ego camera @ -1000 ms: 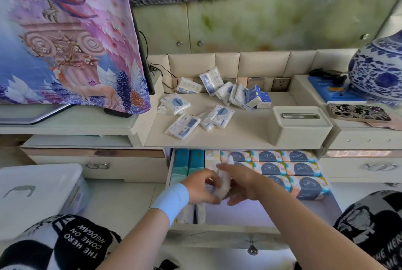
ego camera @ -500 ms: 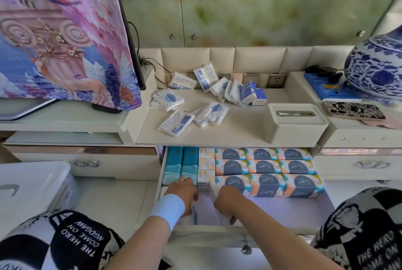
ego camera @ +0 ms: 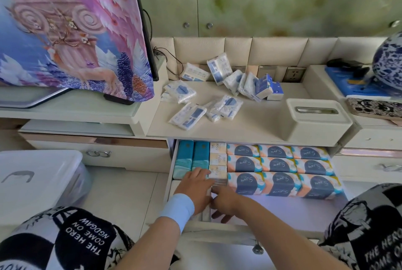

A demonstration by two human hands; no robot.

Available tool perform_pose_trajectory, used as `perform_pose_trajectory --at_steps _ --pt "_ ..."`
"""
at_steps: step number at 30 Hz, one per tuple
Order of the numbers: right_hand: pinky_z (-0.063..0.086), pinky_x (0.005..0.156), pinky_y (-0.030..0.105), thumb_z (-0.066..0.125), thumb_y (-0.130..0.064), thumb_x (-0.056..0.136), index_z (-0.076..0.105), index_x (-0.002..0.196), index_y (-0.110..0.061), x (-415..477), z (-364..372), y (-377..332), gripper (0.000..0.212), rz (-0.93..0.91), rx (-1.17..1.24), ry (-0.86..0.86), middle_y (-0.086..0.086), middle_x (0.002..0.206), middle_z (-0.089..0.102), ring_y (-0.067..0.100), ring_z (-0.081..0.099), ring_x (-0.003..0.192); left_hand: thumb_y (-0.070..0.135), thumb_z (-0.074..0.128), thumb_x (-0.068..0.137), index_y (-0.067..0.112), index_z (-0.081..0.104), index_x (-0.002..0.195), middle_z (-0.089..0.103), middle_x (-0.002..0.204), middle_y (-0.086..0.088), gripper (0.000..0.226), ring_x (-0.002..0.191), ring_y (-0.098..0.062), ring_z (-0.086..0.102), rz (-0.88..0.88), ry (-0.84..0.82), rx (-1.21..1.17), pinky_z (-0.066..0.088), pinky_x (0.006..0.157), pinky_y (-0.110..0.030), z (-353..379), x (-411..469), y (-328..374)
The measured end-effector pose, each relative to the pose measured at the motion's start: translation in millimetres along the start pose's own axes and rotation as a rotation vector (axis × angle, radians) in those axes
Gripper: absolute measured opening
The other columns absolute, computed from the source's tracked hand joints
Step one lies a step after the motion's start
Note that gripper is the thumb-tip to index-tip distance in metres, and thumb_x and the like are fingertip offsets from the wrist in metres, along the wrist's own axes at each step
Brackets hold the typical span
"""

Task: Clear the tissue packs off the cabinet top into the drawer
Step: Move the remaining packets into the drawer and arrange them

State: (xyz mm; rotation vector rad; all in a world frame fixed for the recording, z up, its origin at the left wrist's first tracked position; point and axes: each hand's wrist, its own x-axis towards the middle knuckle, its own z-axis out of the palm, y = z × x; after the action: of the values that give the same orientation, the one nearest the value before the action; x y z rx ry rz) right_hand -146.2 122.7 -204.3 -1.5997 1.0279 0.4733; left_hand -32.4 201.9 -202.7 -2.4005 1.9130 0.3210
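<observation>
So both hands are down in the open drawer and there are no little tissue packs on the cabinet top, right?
Not quite. The left hand and right hand are down in the open drawer, but lots of little tissue packs lie on the cabinet top. The head view shows them.

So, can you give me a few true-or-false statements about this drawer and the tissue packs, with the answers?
1. The drawer is pulled open. True.
2. Both hands are up on the cabinet top. False: the left hand and right hand are down in the drawer.
3. Small tissue packs lie on the cabinet top. True.
4. The white tissue box stands at the cabinet top's left end. False: it stands at the right end.
5. The drawer holds nothing. False: rows of large packs fill its back part.
</observation>
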Motion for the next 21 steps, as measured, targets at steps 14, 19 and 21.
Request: perform_pose_trajectory --at_steps 14,19,21 --pt "0.052 0.095 0.033 0.049 -0.009 0.097 0.055 0.138 -0.018 5.9 -41.6 31.9 0.042 -0.064 -0.485 0.138 0.007 0.136 0.057 0.023 0.060 0.117 0.038 0.065 0.083 0.027 0.034 0.146 0.029 0.145 0.002 0.072 0.134 -0.022 0.026 -0.038 -0.142 -0.059 0.034 0.108 -0.039 -2.6 10.7 -0.7" --pt "0.059 0.086 0.036 0.056 -0.003 0.092 0.041 0.147 -0.030 2.6 -10.2 23.7 0.063 -0.036 -0.048 -0.095 0.000 0.128 0.065 0.017 0.071 0.101 0.031 0.062 0.084 0.025 0.033 0.147 0.025 0.147 0.001 0.070 0.136 -0.023 0.023 -0.061 -0.163 -0.029 0.032 0.110 -0.039 -3.1 7.5 4.4" --pt "0.059 0.084 0.036 0.052 -0.006 0.096 0.037 0.149 -0.030 2.0 -9.3 19.3 0.060 -0.055 -0.098 -0.070 0.004 0.131 0.064 0.020 0.070 0.101 0.028 0.060 0.085 0.026 0.030 0.148 0.025 0.148 0.001 0.070 0.137 -0.023 0.023 -0.075 -0.195 -0.046 0.031 0.110 -0.039 -7.7 5.8 6.0"
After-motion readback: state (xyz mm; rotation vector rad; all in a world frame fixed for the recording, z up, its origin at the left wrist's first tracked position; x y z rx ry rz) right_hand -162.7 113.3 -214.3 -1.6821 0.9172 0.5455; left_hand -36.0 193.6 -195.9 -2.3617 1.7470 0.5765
